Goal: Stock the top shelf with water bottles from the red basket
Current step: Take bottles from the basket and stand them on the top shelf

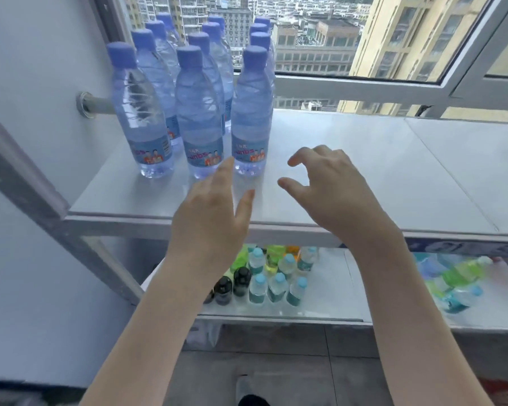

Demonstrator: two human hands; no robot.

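On the top shelf (364, 171), left end, water bottles (198, 112) stand upright in three rows running back toward the window (320, 39); about a dozen, back ones partly hidden. Left hand (214, 212) and right hand (329, 186) hover over the shelf's front edge, each grip wide and empty, left fingertips just beside the front-right bottle. Red basket (502, 391) barely shows at the bottom right corner, contents unseen. Judged partway: the shelf's right stretch is bare, with plenty of room. Lower shelf (335, 288) carries mixed drinks.
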